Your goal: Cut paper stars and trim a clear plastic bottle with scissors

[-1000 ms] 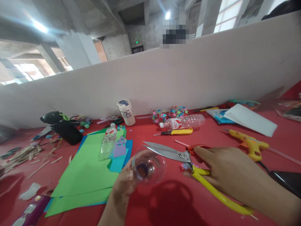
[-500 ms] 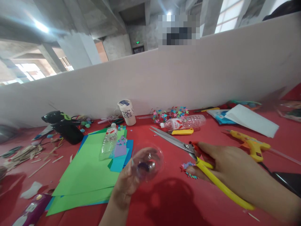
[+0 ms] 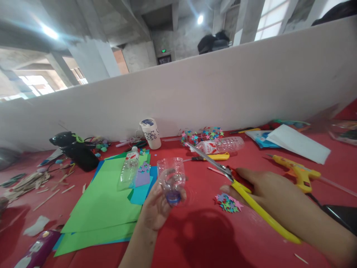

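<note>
My left hand (image 3: 156, 208) is closed around the blue-capped neck of a cut-off clear plastic bottle top (image 3: 171, 178), held above the red table with its cut rim pointing up. My right hand (image 3: 267, 190) grips the yellow and red handles of a pair of scissors (image 3: 223, 169). Their steel blades are nearly closed and point up and left, away from the bottle top. A small heap of coloured paper stars (image 3: 228, 203) lies on the table between the two hands.
Green and blue paper sheets (image 3: 108, 201) with a clear bottle (image 3: 128, 169) on them lie at left. Another bottle (image 3: 220, 145), a yellow utility knife (image 3: 214, 157), a white cup (image 3: 150, 133), a yellow glue gun (image 3: 298, 171), white paper (image 3: 298, 143) and wooden sticks (image 3: 28, 184) lie around. A white partition (image 3: 223, 93) closes the back.
My right hand lifted the scissors off the table and swung the blades up toward the back. My left hand turned the bottle top from facing me to rim-up.
</note>
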A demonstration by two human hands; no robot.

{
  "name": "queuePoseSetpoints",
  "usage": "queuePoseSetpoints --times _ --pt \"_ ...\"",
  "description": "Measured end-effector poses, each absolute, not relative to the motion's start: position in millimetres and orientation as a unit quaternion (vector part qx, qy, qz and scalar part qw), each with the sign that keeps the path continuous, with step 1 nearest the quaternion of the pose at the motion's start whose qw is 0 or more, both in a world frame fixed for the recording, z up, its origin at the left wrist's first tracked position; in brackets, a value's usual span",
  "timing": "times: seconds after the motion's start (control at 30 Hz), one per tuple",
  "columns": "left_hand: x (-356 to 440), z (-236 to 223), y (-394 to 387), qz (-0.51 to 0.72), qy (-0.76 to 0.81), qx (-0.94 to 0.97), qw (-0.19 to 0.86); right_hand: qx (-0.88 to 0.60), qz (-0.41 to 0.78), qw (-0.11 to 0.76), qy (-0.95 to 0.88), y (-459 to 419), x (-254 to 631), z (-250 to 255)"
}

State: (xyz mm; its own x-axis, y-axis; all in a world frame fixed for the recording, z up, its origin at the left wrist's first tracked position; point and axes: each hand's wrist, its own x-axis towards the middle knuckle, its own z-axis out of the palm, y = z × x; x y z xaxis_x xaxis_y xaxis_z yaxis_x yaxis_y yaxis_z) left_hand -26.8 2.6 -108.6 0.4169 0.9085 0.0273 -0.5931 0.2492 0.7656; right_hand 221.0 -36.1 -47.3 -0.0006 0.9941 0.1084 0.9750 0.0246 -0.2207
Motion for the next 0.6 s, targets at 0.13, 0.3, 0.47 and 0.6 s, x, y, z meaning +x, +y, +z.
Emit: queuePoseSetpoints --times 0.13,0.3,0.47,0.6 --pt "-26 -110 3 0.497 0.23 0.346 0.762 -0.695 0.068 0.105 -0.708 -35 219 -47" --pt "-24 -109 3 0.495 0.224 0.356 0.76 -0.69 0.043 0.113 -0.714 -33 219 -48" --pt "-20 -107 4 0.538 0.244 0.378 0.713 -0.689 0.034 0.101 -0.717 -33 219 -51" --pt "-17 -110 9 0.584 0.276 0.393 0.654 -0.692 0.028 0.085 -0.717 -36 219 -50"
